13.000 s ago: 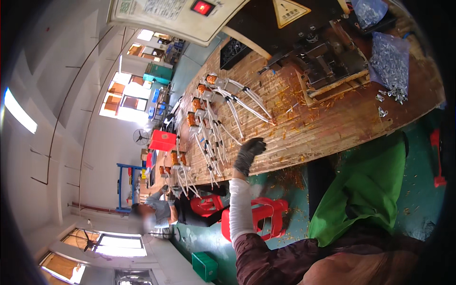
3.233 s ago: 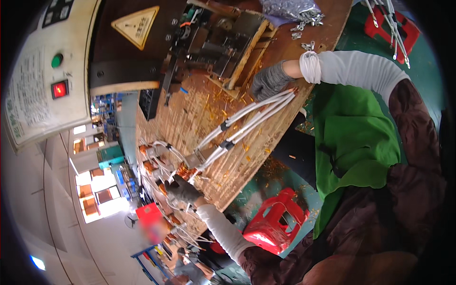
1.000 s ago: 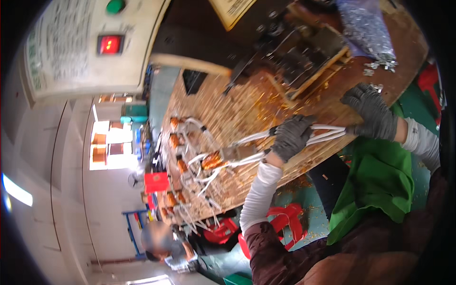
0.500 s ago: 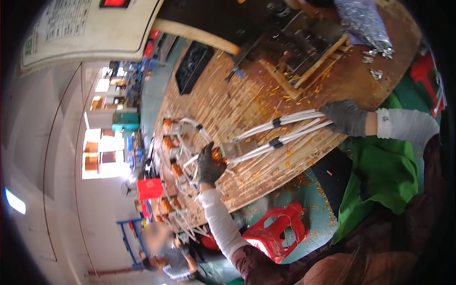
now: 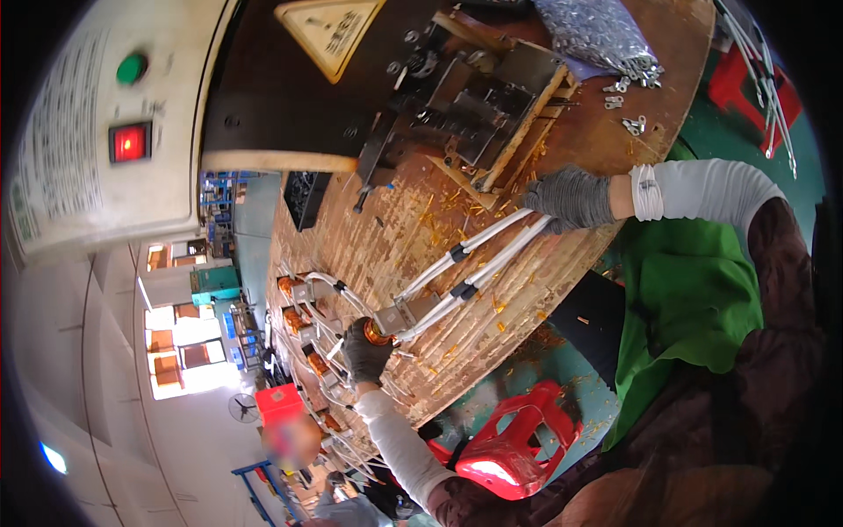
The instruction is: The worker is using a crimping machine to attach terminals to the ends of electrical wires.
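Note:
My left hand, in a dark grey glove, is closed round the orange copper winding of a coil. The coil has a grey metal core and lies low over the wooden tabletop. White cables with black bands run from it in two bundles toward the right. My right hand, also gloved, is closed round the far ends of these cables, and its fingers hide the tips. Just beyond the right hand stands a dark metal press tool in a wooden frame.
Similar coils with white leads line the table's left side. A black tray sits beside the machine panel. Metal lugs lie by a plastic bag. A red stool stands below the table edge. A person is in the background.
The view has shifted, bringing the machine panel and press tool further into sight. Both hands appear further left in the picture, still gripping the coil and its cables.

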Demonstrator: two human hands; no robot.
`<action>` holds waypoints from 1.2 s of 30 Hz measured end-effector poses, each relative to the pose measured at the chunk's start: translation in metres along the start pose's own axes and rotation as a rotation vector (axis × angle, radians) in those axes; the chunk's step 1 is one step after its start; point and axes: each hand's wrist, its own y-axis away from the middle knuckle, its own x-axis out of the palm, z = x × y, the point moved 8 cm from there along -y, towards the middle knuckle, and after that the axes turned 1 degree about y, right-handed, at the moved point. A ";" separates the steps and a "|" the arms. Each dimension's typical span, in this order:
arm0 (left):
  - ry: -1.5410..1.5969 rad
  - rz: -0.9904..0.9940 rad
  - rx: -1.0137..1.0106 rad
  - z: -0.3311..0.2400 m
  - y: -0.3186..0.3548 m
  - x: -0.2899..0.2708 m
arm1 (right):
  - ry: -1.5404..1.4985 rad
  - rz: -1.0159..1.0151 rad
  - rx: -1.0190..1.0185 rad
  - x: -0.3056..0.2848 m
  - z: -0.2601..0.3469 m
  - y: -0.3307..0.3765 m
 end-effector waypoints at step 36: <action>0.275 0.198 0.869 -0.403 -0.061 0.073 | 0.031 -0.320 0.031 -0.044 -0.052 0.094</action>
